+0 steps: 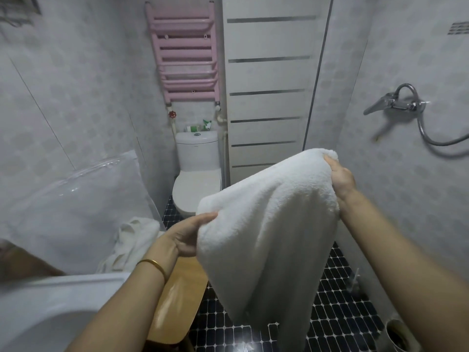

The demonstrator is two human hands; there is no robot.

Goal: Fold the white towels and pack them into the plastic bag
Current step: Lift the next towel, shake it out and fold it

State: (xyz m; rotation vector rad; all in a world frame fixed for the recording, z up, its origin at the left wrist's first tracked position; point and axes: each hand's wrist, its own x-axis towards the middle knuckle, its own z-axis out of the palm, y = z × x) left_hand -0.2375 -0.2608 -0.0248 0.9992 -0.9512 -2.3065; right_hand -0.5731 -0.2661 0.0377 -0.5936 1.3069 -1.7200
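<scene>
- White and fluffy, the towel [269, 224] hangs in the air in front of the person, above the dark floor tiles [337, 313].
- The left hand [187, 237] grips one top end of it, with the thumb on top and the fingers tucked under the cloth.
- The right hand [341, 179] grips the other top end, higher up and farther away, with its fingers curled into the fluff.
- The towel looks soft and floppy. It sags between the two hands and hangs down in a long fold, so it will bend whichever way it is moved.
- It looks thick, so it may be a bit heavy, but it should not slip or break.
- The best places to hold it are the corners and the top edge, so the sides can be brought together neatly.
- The clear plastic bag [76, 199] stands off to the left, against the wall.
- Another white cloth [137, 240] lies bunched up beside the bag, behind a wooden stool [177, 301].
</scene>
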